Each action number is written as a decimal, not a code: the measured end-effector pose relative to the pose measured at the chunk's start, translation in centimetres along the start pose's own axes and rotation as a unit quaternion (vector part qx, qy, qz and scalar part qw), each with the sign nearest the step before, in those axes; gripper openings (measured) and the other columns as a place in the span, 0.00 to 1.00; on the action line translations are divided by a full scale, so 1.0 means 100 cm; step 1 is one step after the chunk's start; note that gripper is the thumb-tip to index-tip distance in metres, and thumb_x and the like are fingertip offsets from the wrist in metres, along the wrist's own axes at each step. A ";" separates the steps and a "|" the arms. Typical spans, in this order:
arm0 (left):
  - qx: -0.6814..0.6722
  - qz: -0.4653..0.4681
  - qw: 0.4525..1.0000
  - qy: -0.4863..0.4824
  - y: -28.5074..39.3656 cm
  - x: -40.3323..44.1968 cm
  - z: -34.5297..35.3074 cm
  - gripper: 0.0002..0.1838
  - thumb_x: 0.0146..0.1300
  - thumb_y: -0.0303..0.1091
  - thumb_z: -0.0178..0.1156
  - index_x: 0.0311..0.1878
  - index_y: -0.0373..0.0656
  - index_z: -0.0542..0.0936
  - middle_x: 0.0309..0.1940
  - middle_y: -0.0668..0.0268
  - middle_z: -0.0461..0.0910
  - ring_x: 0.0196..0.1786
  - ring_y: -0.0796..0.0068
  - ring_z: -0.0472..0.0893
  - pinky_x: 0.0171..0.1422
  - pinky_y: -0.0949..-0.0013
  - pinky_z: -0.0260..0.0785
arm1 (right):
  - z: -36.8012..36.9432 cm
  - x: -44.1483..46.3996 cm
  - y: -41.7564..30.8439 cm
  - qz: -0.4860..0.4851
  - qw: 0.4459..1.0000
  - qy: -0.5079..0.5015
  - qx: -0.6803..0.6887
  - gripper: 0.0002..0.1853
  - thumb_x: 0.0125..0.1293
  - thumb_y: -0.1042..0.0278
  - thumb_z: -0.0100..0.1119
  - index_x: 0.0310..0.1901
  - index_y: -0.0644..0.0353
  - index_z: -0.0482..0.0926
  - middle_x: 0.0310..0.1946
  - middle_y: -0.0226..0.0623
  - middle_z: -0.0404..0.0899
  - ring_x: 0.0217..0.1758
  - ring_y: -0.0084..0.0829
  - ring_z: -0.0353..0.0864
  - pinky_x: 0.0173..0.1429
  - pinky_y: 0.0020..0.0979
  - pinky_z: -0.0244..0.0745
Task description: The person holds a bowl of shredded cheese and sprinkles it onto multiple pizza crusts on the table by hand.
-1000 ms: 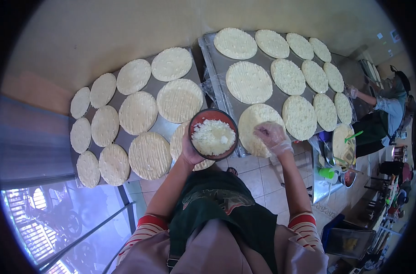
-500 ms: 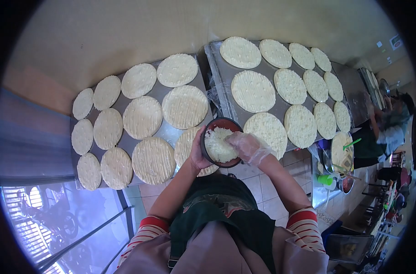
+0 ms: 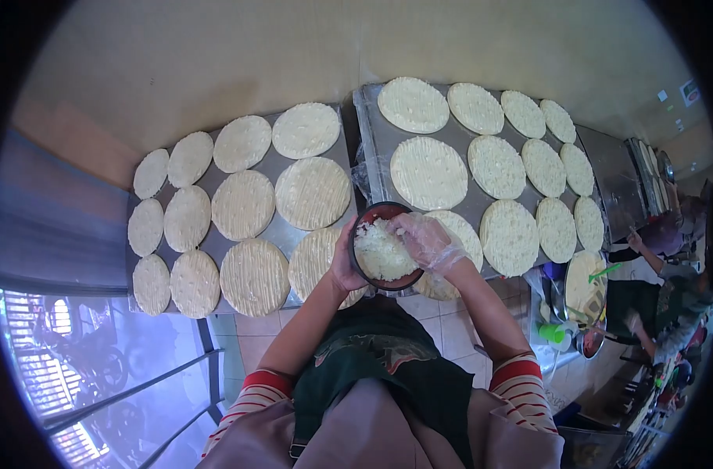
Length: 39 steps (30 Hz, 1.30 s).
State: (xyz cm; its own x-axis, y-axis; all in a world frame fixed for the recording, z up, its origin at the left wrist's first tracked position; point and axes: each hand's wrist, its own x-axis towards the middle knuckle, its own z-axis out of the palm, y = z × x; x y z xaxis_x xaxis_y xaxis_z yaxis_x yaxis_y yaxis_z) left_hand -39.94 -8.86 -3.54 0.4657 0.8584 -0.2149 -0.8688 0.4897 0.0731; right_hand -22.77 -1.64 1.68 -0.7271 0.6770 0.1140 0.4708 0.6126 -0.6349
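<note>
My left hand [image 3: 344, 262] grips a dark bowl [image 3: 417, 275] with a reddish-brown inside by its left side. White, crumbly shreds that look like grated cheese [image 3: 381, 252] fill much of it. In a clear plastic glove, my right hand [image 3: 427, 242] reaches over the bowl's right rim, its fingers closed together in the shreds. Behind and below the bowl are round, flat dough bases with a pale spread. One dough base [image 3: 315, 262] is partly covered by my left hand, another [image 3: 458, 234] by my right. The one at right [image 3: 510, 238] carries white shreds on top.
Two metal tables, left [image 3: 272, 215] and right [image 3: 376, 148], hold rows of dough bases, with a narrow gap between them. At right stand a large pan [image 3: 585, 285] with a green-handled utensil, a green cup [image 3: 551, 334] and a small bowl [image 3: 589, 344]. Co-workers [image 3: 661, 309] are beyond.
My right hand's fingers have sunk further into the white shreds in the bowl. The view has tilted slightly. At right, a co-worker has shifted and another person shows more.
</note>
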 end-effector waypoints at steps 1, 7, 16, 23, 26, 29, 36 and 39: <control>0.002 0.003 1.000 -0.003 -0.002 0.002 0.003 0.35 0.64 0.63 0.43 0.63 0.46 0.69 0.59 0.58 0.72 0.60 0.57 0.73 0.67 0.53 0.62 | -0.002 0.000 0.003 -0.003 1.000 -0.001 0.002 0.16 0.52 0.84 0.51 0.43 0.57 0.74 0.38 0.44 0.80 0.42 0.48 0.79 0.45 0.40 0.74; -0.006 0.027 1.000 -0.004 -0.009 0.012 0.007 0.34 0.64 0.63 0.43 0.63 0.46 0.69 0.60 0.58 0.72 0.60 0.57 0.73 0.67 0.54 0.62 | -0.031 0.008 0.005 -0.058 0.995 -0.040 0.065 0.12 0.55 0.78 0.55 0.43 0.58 0.76 0.36 0.43 0.80 0.40 0.44 0.81 0.44 0.37 0.74; -0.005 0.062 0.998 -0.005 -0.016 0.018 0.013 0.35 0.64 0.63 0.44 0.64 0.46 0.68 0.60 0.58 0.72 0.61 0.57 0.72 0.67 0.53 0.61 | -0.037 0.019 0.009 -0.130 0.990 -0.022 0.046 0.11 0.57 0.71 0.59 0.43 0.61 0.78 0.35 0.45 0.80 0.40 0.44 0.81 0.45 0.36 0.74; -0.001 0.061 0.998 -0.001 -0.014 0.014 0.007 0.36 0.63 0.65 0.44 0.65 0.47 0.67 0.62 0.58 0.70 0.62 0.57 0.71 0.68 0.51 0.59 | -0.047 0.021 0.002 -0.052 0.967 -0.218 -0.119 0.18 0.54 0.70 0.61 0.48 0.60 0.75 0.45 0.47 0.77 0.46 0.46 0.78 0.52 0.40 0.73; 0.013 0.075 0.997 0.005 -0.015 0.014 0.013 0.36 0.63 0.65 0.44 0.65 0.47 0.67 0.61 0.58 0.71 0.62 0.56 0.71 0.68 0.50 0.59 | -0.034 0.016 -0.021 -0.058 0.944 -0.246 -0.211 0.22 0.51 0.73 0.61 0.51 0.60 0.73 0.46 0.48 0.75 0.47 0.49 0.77 0.53 0.40 0.74; 0.020 0.081 0.996 0.027 -0.013 0.016 0.017 0.36 0.63 0.65 0.44 0.64 0.47 0.68 0.60 0.58 0.71 0.61 0.57 0.71 0.68 0.50 0.59 | -0.007 0.020 0.000 -0.034 0.939 -0.245 -0.239 0.23 0.48 0.76 0.61 0.50 0.61 0.74 0.44 0.47 0.75 0.49 0.49 0.76 0.54 0.39 0.72; -0.007 0.071 0.997 -0.020 -0.010 0.023 0.009 0.35 0.64 0.64 0.43 0.64 0.46 0.68 0.61 0.57 0.70 0.62 0.58 0.71 0.68 0.51 0.59 | -0.016 0.023 0.010 -0.115 0.990 -0.077 0.028 0.18 0.47 0.78 0.59 0.44 0.55 0.79 0.41 0.44 0.77 0.46 0.47 0.78 0.52 0.41 0.74; -0.022 0.073 0.997 -0.024 -0.011 0.028 0.008 0.35 0.64 0.63 0.43 0.64 0.46 0.68 0.61 0.57 0.70 0.61 0.58 0.71 0.67 0.51 0.61 | -0.001 0.019 0.013 -0.126 0.990 -0.060 -0.002 0.18 0.47 0.80 0.59 0.43 0.55 0.80 0.41 0.44 0.78 0.47 0.48 0.77 0.53 0.40 0.73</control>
State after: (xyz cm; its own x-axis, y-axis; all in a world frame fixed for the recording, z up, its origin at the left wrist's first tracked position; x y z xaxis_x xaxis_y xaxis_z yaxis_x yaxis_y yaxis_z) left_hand -37.55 -6.91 -3.41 0.3408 0.9267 -0.1587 -0.9338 0.3532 0.0571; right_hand -23.45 0.46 1.11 -0.8756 0.4494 0.1773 0.2683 0.7575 -0.5952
